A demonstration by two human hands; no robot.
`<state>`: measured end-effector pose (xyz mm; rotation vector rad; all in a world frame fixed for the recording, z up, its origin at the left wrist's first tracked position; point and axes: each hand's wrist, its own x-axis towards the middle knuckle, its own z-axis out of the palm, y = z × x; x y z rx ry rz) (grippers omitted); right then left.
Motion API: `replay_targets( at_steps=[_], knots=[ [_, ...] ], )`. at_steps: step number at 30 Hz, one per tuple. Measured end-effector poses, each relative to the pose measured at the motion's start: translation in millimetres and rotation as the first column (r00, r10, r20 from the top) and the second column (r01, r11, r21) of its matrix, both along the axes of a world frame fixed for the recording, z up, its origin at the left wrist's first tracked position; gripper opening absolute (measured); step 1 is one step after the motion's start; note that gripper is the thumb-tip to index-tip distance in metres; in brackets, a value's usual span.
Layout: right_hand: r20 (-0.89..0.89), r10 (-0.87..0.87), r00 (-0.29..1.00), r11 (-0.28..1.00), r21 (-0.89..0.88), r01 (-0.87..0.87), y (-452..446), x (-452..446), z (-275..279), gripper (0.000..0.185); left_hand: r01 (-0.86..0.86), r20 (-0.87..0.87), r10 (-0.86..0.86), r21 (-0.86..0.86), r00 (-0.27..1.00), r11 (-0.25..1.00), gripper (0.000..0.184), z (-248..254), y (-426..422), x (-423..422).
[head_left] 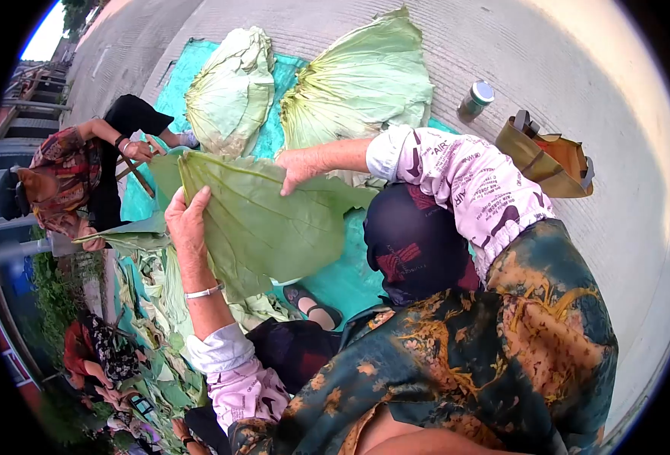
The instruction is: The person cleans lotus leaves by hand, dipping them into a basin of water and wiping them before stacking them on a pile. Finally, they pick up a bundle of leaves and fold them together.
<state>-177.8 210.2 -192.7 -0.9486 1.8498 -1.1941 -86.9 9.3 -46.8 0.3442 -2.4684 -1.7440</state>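
A large green lotus leaf (274, 227) is spread out before me, its pale ribs fanning from the upper left corner. My left hand (188, 216) grips its left edge, thumb on the near face and the other fingers mostly behind. Along the top edge, my right hand (304, 164) is closed on the leaf, with a finger lying down over its face. Beyond it lie two fanned stacks of pale, flattened leaves, a smaller left stack (232, 95) and a wider right stack (369, 80).
Stacks rest on a turquoise sheet (169, 95). Loose leaves (172, 371) pile up at lower left. A co-worker (65, 178) sits at left holding another leaf; more people (96, 349) are at lower left. A lidded jar (476, 101) and a brown bag (543, 155) stand at right.
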Motion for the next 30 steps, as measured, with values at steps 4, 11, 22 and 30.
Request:
replay_targets(
  at_steps=[4, 11, 22, 30],
  knots=[
    [-0.122, -0.181, 0.976, 0.981, -0.088, 0.171, 64.5, -26.9, 12.1, 0.036, 0.079, -0.007, -0.078, 0.144, 0.997, 0.986, 0.020, 9.4, 39.2, -35.5],
    [-0.529, -0.354, 0.771, 0.842, 0.178, 0.509, 198.6, -109.6, 61.2, 0.038, 0.014, 0.101, -0.079, 0.531, 0.992, 0.847, 0.027, -54.5, 136.3, -138.9],
    [-0.992, -0.107, -0.072, 0.416, -0.111, 0.903, 186.3, -175.5, -44.0, 0.033, -0.481, 0.474, 0.171, 0.677, 0.864, 0.556, 0.039, -251.5, 125.3, -222.9],
    [-0.791, -0.443, 0.422, 0.494, 0.178, 0.851, 142.9, -85.8, -87.5, 0.058, -0.447, 0.565, 0.171, 0.395, 0.807, 0.802, 0.046, -194.3, 143.8, -212.9]
  ],
)
